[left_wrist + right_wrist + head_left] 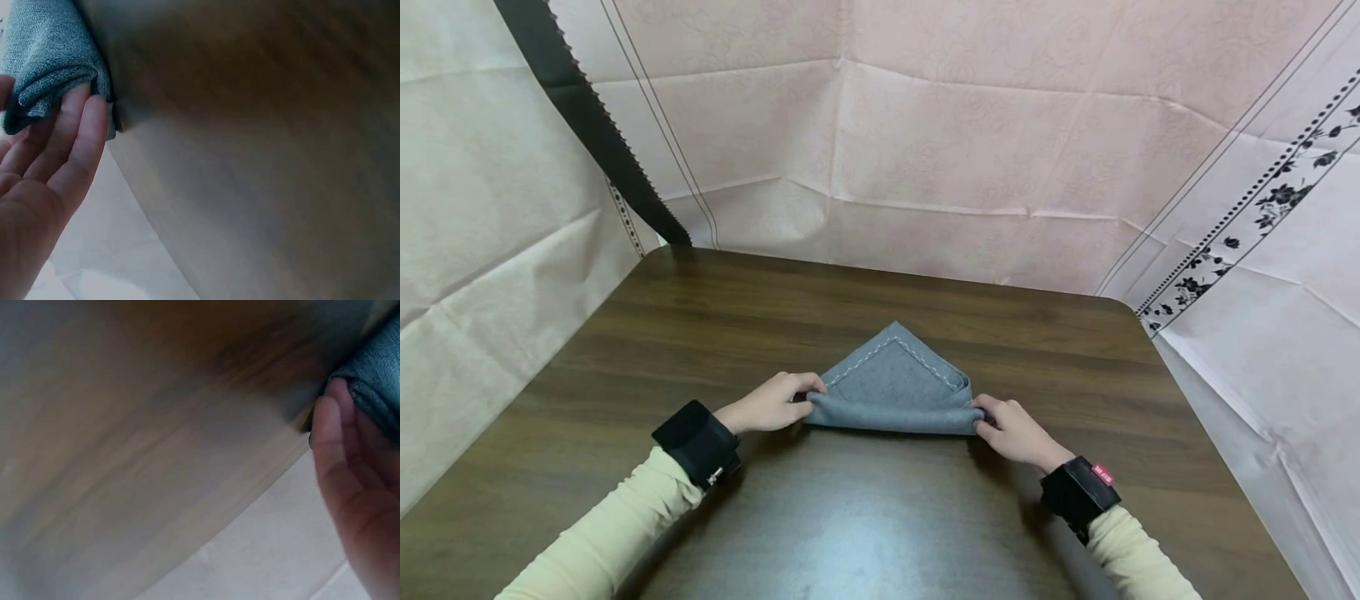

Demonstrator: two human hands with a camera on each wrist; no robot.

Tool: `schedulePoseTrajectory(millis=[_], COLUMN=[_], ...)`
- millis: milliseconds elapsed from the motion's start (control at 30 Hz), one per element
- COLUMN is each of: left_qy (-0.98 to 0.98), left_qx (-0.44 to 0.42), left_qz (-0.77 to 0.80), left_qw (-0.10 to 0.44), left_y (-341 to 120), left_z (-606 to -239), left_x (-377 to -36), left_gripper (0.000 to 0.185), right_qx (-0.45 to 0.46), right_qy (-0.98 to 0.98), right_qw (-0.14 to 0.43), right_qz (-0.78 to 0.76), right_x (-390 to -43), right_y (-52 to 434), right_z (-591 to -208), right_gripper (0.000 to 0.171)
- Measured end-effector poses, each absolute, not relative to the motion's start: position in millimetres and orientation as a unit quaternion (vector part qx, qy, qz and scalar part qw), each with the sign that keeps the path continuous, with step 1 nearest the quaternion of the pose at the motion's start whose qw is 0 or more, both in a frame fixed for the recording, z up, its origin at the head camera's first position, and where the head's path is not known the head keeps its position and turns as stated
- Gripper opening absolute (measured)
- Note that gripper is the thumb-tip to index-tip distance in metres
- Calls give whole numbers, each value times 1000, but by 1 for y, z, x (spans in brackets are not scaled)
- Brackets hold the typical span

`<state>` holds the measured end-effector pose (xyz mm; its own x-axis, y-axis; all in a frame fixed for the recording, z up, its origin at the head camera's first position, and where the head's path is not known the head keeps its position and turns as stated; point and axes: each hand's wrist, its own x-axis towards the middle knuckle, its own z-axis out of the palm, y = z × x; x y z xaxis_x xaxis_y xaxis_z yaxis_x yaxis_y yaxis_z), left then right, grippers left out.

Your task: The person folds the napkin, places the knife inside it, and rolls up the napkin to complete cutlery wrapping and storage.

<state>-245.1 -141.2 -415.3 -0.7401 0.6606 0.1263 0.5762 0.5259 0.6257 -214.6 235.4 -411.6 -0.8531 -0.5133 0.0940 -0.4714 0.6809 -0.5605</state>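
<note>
A blue-grey cloth (895, 383) with pale stitching along its border lies on the wooden table, its far corner pointing away from me. The near side is rolled into a thick band. At the band's left end my left hand (778, 402) grips the roll between thumb and fingers. My right hand (1017, 429) pinches the opposite end. In the left wrist view, layered folds of the cloth (53, 56) sit in the curled left hand (47, 162). The right wrist view has the cloth's end (378, 369) against the right hand's fingers (328, 425); part of that grip is out of frame.
The dark brown wooden table (880, 517) has rounded far corners. Behind it hangs a creased pale sheet (940, 142) with a black strip (587, 117) at left and a floral border (1247, 225) at right. Black bands (697, 443) wrap both wrists.
</note>
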Motion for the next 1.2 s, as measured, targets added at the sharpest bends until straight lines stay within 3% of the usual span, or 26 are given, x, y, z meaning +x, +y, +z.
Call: schedulePoseTrajectory(millis=[133, 333, 567, 833, 1067, 1200], left_qy=[877, 906, 937, 951, 966, 978], left_qx=[321, 270, 212, 216, 181, 163], left_qz=[355, 326, 278, 222, 184, 132], left_qw=[54, 16, 21, 17, 22, 17], left_y=[-139, -129, -119, -108, -103, -99], left_z=[-414, -413, -416, -418, -414, -413], left_x=[-248, -252, -260, -263, -260, -257], left_gripper=[22, 25, 27, 5, 3, 11], right_qx=[-211, -133, -76, -45, -25, -19], right_qy=[924, 937, 942, 962, 970, 984], right_qw=[44, 49, 58, 47, 66, 57], right_qz=[-316, -318, -321, -267, -232, -170], right_x=[-221, -230, -238, -241, -245, -246], right_y=[231, 223, 214, 206, 202, 199], right_z=[-411, -408, -408, -404, -403, -403], right_gripper=[13, 19, 17, 14, 19, 26])
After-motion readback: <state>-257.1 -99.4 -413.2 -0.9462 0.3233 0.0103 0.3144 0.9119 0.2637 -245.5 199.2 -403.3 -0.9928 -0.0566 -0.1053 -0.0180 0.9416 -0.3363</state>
